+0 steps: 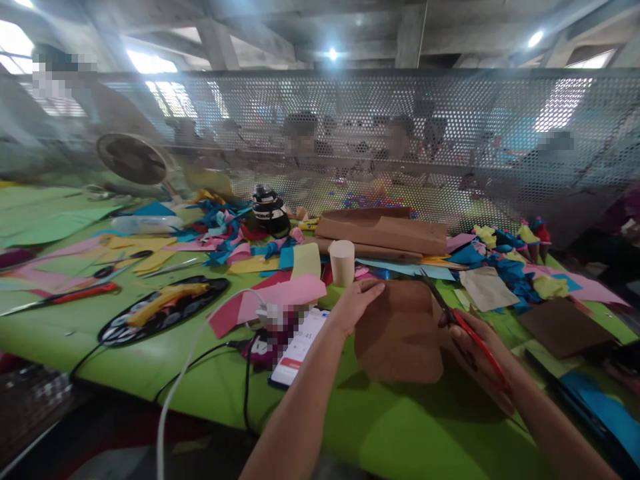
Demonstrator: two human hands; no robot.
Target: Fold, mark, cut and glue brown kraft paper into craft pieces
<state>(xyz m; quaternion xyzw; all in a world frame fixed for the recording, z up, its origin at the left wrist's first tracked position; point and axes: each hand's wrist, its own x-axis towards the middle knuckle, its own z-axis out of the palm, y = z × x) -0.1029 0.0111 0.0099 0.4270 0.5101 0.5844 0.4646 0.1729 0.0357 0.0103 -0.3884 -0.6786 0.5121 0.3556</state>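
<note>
A piece of brown paper (pixel 400 337) with rounded lower corners lies upright or tilted on the green table in front of me; creases run across it. My left hand (pixel 357 305) grips its upper left edge, fingers bent over the top. At the paper's right side, my right hand (pixel 493 343) is closed around red-handled scissors (pixel 436 291), whose dark blades point up and away, close to the paper's upper right edge. Whether the blades touch the paper I cannot tell. Just behind my left hand stands a cream paper cylinder (pixel 343 263).
A phone (pixel 300 347) and cables lie left of my left forearm. Folded brown paper (pixel 383 233) sits behind. Further left are a power strip (pixel 165 310), more red-handled scissors (pixel 90 292), a black bottle (pixel 270 210) and a fan (pixel 133 160). Coloured paper scraps cover the back; a perforated screen stands beyond.
</note>
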